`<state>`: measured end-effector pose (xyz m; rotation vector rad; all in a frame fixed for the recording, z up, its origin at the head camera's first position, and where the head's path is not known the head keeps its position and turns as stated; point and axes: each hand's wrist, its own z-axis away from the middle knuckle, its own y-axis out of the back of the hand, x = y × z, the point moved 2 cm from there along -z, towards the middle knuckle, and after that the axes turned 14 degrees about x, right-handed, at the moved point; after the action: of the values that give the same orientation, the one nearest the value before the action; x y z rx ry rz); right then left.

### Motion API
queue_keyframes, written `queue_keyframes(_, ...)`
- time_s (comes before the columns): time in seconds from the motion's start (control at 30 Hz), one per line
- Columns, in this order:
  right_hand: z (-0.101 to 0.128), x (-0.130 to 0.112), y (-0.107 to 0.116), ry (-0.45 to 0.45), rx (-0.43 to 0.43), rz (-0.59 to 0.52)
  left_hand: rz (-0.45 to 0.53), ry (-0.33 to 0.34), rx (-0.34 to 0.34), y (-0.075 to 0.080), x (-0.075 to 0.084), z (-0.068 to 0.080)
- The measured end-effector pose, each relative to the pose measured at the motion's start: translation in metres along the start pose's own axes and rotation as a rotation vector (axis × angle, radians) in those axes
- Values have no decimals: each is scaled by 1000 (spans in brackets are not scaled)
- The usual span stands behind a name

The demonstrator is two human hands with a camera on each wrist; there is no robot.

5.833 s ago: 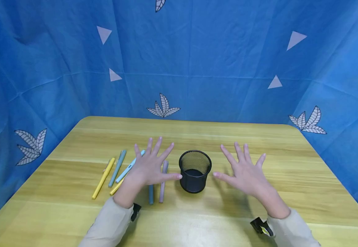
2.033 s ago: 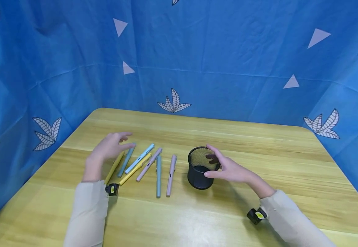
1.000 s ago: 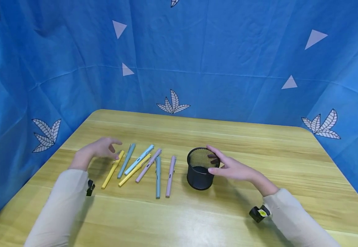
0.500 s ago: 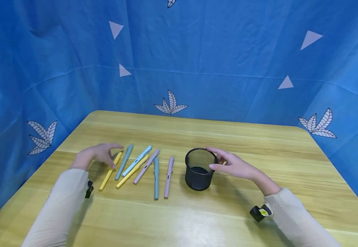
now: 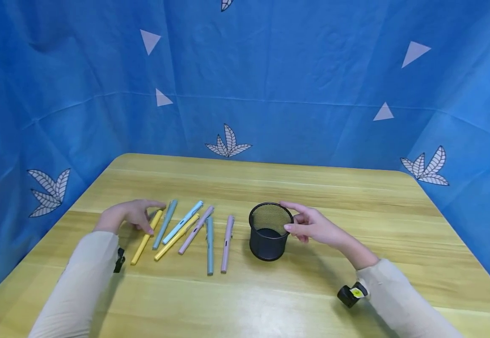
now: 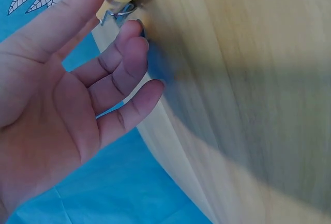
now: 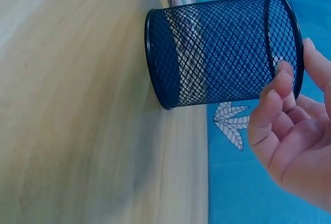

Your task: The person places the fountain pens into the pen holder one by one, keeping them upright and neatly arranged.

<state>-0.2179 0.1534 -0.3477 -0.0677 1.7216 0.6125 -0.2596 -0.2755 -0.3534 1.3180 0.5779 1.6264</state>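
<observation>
Left hand (image 5: 128, 217): resting at the far left of the pale wooden table (image 5: 355, 225), fingers loosely extended, nothing gripped. Fingertips (image 6: 135, 30) touching the clip end of the yellow plastic pen (image 5: 145, 236); contact confirmed in the left wrist view, palm turned toward the camera.

Pen row, left to right from the yellow plastic pen: teal plastic pen (image 5: 164, 224), light blue plastic pen (image 5: 182, 222), second yellow pen (image 5: 176, 236) lying partly under the pink pen (image 5: 196, 229), grey-blue pen (image 5: 209, 245), lilac pen (image 5: 226, 243). All lying flat on the table, fanned, well apart from the hands except the first.

Black wire-mesh cylindrical pen cup (image 5: 269, 231): upright, centre of the table, just right of the lilac pen. No contents visible through the mesh.

Right hand (image 5: 312, 226): at the cup's right rim, fingers gently curved, index along the rim edge. Right wrist view: fingertips (image 7: 282, 74) at the rim, hand not closed round the cup; actual contact cannot be determined.
</observation>
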Motion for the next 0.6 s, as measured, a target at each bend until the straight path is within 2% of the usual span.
queue_keyframes(0.27,0,3,-3,-26,42,-67,18,-7,-7,-2,-4,-2)
queue_keyframes(0.47,1,5,-4,-51,52,-88,8,-78,77,-2,-9,-6)
queue_keyframes(0.6,2,3,-3,-48,55,-86,46,-79,75,0,-9,-8)
